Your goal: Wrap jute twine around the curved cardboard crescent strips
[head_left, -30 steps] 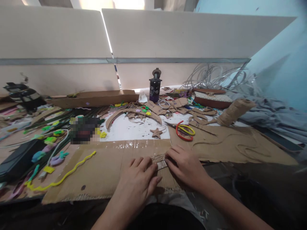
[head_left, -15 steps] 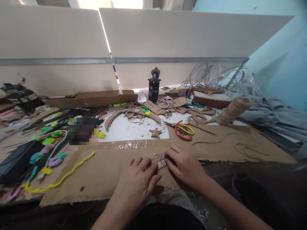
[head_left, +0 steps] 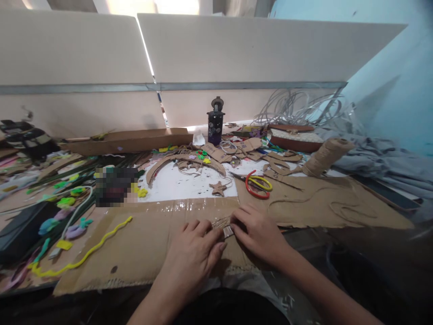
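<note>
Twine-wrapped strip (head_left: 226, 227): from the head view, lay on the cardboard sheet (head_left: 142, 243) near its front edge, about midway along. Was pinched at one end by the left hand (head_left: 196, 253) and at the other by the right hand (head_left: 259, 234), both closed on it, fingertips nearly meeting. Toward the far edge: red-and-yellow scissors (head_left: 257, 186) just past the right hand, cardboard star (head_left: 218, 188) beside them, twine spool (head_left: 324, 158) further right. Yellow pipe cleaner (head_left: 84, 253) lay well apart, near the left edge.
</note>
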Tool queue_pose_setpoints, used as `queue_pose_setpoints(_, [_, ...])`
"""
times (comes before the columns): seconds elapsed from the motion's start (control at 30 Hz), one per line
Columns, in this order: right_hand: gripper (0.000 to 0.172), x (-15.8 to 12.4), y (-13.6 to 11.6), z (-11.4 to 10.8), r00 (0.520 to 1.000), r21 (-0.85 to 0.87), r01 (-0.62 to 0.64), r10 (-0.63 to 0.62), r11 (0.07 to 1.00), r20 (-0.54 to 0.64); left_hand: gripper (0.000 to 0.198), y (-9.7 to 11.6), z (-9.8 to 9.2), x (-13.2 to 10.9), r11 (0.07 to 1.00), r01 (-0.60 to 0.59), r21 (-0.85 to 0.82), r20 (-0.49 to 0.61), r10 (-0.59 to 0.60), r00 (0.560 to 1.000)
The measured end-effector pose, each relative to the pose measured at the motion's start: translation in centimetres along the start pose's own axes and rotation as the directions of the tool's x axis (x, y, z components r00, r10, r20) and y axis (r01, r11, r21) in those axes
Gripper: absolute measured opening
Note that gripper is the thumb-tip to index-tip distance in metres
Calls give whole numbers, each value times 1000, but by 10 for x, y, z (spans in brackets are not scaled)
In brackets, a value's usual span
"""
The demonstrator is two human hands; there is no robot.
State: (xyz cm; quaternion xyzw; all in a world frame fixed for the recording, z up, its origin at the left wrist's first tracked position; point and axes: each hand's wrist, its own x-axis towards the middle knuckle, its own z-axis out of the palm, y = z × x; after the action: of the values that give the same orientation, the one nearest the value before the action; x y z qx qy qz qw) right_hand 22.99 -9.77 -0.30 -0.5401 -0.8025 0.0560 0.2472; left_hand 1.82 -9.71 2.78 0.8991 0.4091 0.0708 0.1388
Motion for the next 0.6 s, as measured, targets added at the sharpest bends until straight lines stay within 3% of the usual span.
queue_pose_setpoints(0.33, [11, -1, 3, -3, 999, 114, -52, 51, 992, 15, 32, -1, 2, 2, 1000, -11, 27, -13, 11, 1000])
queue_pose_setpoints(0.6, [17, -14, 10, -4, 994, 100, 85, -78, 991, -76, 34, 0, 2, 4, 998, -9, 55, 13, 9, 1000])
